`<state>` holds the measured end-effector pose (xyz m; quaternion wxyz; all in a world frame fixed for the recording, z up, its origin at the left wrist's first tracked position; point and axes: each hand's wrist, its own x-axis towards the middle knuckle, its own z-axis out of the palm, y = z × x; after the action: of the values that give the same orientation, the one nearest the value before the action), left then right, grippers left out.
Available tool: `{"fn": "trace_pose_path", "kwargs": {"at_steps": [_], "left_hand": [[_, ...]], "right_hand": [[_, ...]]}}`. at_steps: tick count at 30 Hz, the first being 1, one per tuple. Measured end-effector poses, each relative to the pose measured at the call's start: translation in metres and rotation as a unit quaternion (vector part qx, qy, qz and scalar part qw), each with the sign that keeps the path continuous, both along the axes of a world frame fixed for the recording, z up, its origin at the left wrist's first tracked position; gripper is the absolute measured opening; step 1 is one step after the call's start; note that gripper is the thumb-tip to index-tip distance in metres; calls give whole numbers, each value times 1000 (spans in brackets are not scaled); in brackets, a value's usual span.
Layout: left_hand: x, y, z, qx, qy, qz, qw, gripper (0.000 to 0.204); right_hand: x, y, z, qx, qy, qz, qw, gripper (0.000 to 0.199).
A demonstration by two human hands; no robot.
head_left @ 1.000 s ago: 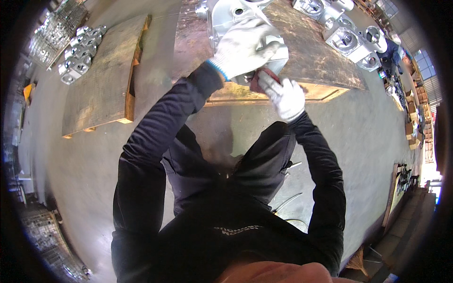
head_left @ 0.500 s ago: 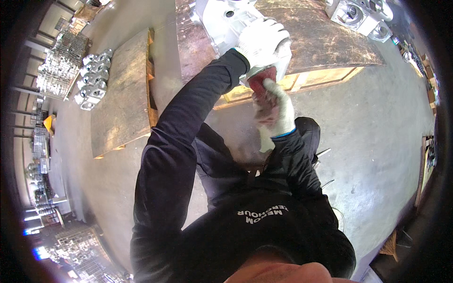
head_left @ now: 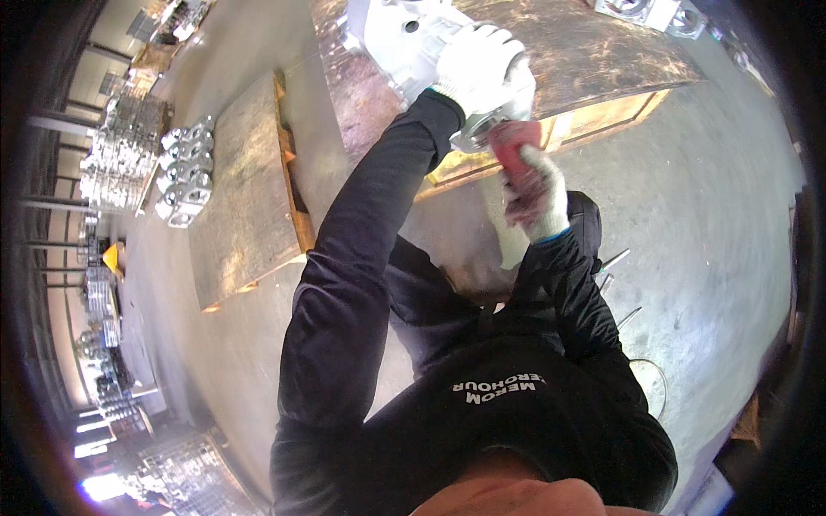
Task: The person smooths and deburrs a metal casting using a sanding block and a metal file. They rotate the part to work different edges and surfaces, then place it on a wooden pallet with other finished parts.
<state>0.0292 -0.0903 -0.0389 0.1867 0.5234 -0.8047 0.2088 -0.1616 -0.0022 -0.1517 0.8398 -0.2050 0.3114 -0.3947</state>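
Observation:
A silver metal casting [head_left: 403,39] lies on a worn wooden platform at the top of the view. My left hand [head_left: 482,69], in a white knit glove, grips its near end with the fingers curled over it. Just below that glove the casting's rounded end with an opening shows. Against this end my right hand [head_left: 542,196], also gloved, holds a dark red abrasive pad [head_left: 514,143]. Its fingers are closed round the pad and slightly blurred; their undersides look stained reddish. Whether the pad touches the metal is hard to tell.
The wooden platform [head_left: 594,64] has a lighter timber edge facing me. A second wooden platform [head_left: 245,189] stands left, with several silver castings [head_left: 185,172] beyond it. More castings [head_left: 654,13] sit top right. Thin metal rods [head_left: 613,262] lie by my right leg.
My right hand and the red pad have shifted right, from under the casting's opening toward its right side. The left hand keeps its grip. The whole view has swung slightly.

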Motion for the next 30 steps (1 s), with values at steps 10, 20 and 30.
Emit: {"fn": "trace_pose_path", "kwargs": {"at_steps": [10,20,30], "left_hand": [[1,1,1,19,18,4,1000,44],[-3,3,3,9,31,-3,999,40],[20,18,46,-121,-5,-59,991,49]], "right_hand": [[48,24,0,-588,307,-171,729,50],[-31,-101,9,-861,474,57,173,55],[-57,-54,90,-613,394,25,685,52]]}}
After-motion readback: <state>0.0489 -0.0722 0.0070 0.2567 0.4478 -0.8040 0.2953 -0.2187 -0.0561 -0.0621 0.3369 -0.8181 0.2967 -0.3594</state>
